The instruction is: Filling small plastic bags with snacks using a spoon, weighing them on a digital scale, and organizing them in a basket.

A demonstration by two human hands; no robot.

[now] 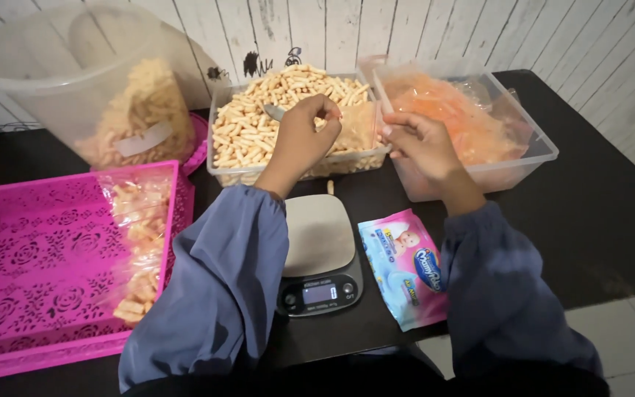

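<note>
My left hand (304, 136) is closed on a metal spoon (274, 112) above a clear tub (223, 173) full of pale stick snacks (251, 125). My right hand (420, 143) pinches the edge of a small clear bag (358, 126) that holds some of the snacks, at the tub's right end. The two hands are close together, with the bag between them. A grey kitchen scale (320, 242) with nothing on its plate sits on the dark table just below my hands.
A pink perforated basket (31, 257) at the left holds filled snack bags (137, 242). Behind it stands a large clear bin (60, 73) with more snacks. At the right sits a clear box (512, 165) of orange-tinted plastic bags. A wet-wipes pack (406, 268) lies beside the scale.
</note>
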